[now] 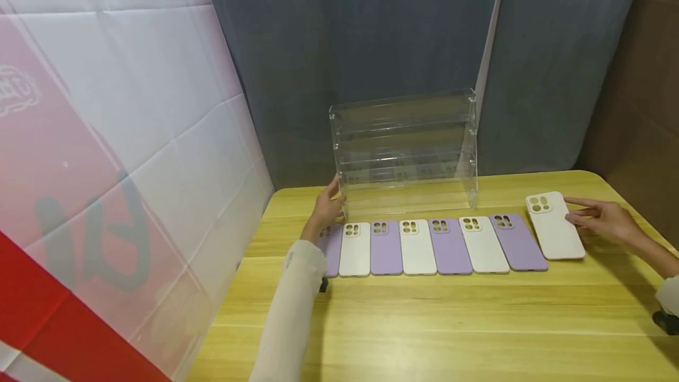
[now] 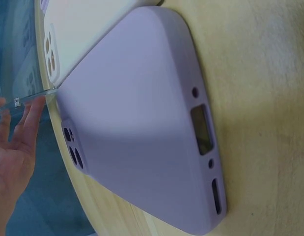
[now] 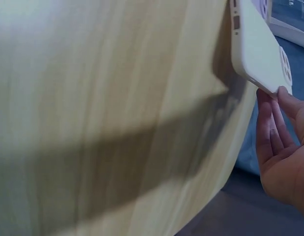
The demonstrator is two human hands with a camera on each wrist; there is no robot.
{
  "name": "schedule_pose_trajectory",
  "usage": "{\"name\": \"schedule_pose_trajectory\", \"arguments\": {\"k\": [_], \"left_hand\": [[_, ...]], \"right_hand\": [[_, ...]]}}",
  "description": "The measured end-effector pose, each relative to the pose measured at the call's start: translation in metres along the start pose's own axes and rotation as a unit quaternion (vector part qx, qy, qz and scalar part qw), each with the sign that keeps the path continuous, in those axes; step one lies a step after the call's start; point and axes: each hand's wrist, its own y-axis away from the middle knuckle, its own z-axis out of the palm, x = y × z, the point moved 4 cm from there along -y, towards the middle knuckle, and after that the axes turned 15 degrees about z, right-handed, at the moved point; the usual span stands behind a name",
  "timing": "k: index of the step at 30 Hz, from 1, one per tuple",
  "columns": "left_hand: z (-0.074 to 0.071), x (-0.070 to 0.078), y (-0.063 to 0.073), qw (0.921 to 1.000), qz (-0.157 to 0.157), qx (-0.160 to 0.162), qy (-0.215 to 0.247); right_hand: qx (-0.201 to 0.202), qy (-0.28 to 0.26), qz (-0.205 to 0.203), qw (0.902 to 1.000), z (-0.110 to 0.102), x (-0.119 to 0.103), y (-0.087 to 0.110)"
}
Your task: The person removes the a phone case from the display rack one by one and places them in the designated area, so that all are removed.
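Note:
A clear acrylic display rack [image 1: 405,187] with several tiers stands at the back of the table. My left hand [image 1: 328,205] grips its lower left side panel, and in the left wrist view the fingers [image 2: 30,120] lie against that panel. At the right, my right hand [image 1: 610,220] pinches the edge of a white phone case [image 1: 559,231] between thumb and fingers. The right wrist view shows this white case [image 3: 262,54] tilted and raised off the table at the near corner. Purple phone cases [image 1: 386,252] and white phone cases [image 1: 354,255] alternate in a row before the rack.
The row ends at the right with a purple case [image 1: 520,246], beside the held white one. My left forearm partly covers the leftmost purple case [image 1: 331,252]. A grey curtain [image 1: 371,28] hangs behind the wooden table [image 1: 424,323], and a printed cloth [image 1: 132,105] hangs at the left.

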Motion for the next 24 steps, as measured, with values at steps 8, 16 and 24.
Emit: {"name": "schedule_pose_trajectory", "arguments": {"k": [8, 16, 24], "left_hand": [[-0.002, -0.002, 0.000, 0.9999, 0.004, 0.002, -0.011], [-0.004, -0.005, 0.001, 0.9999, 0.002, 0.002, -0.015], [-0.003, -0.003, 0.001, 1.0000, 0.005, -0.002, 0.003]], "right_hand": [[0.042, 0.073, -0.012, 0.9964, 0.016, 0.008, 0.004], [0.046, 0.087, 0.010, 0.9951, 0.022, 0.010, 0.007], [0.061, 0.101, 0.026, 0.9927, 0.024, 0.016, 0.011]]}}
